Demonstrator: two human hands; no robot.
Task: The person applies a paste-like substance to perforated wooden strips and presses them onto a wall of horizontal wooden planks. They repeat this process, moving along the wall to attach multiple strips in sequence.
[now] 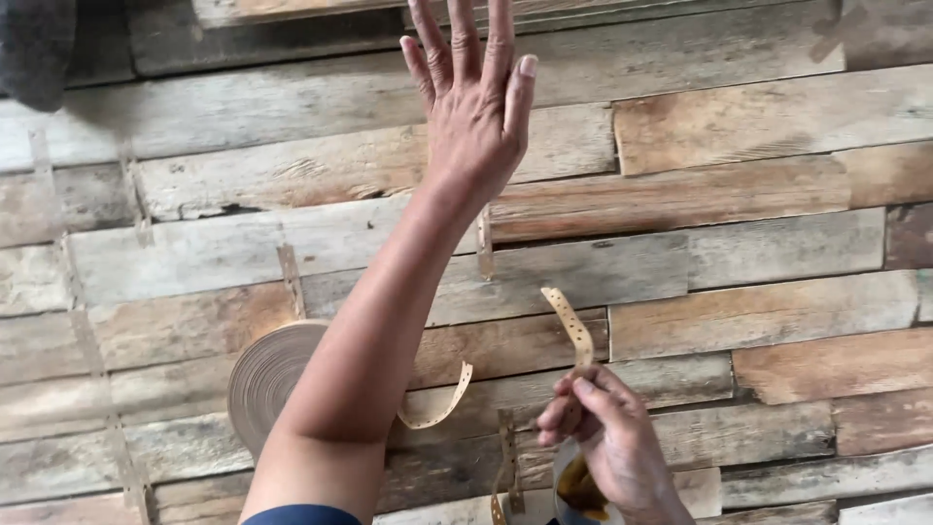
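My left hand [473, 102] is stretched out far ahead, fingers apart, palm down over the weathered wooden planks [739, 243]; it holds nothing. My right hand [604, 430] is low and near me, pinching a tan perforated strip [571, 329] that stands up from its fingers. A big roll of the same tan strip [267, 377] sits partly behind my left forearm, with a loose curled end [439, 406] hanging beside the arm. Under my right hand is a round metal can [575, 491] with brown liquid in it.
Several thin strips lie across the planks, one [291, 279] left of my forearm, one [484, 245] just right of it, and others [92, 355] at the far left. A dark grey object [34, 49] is in the top left corner.
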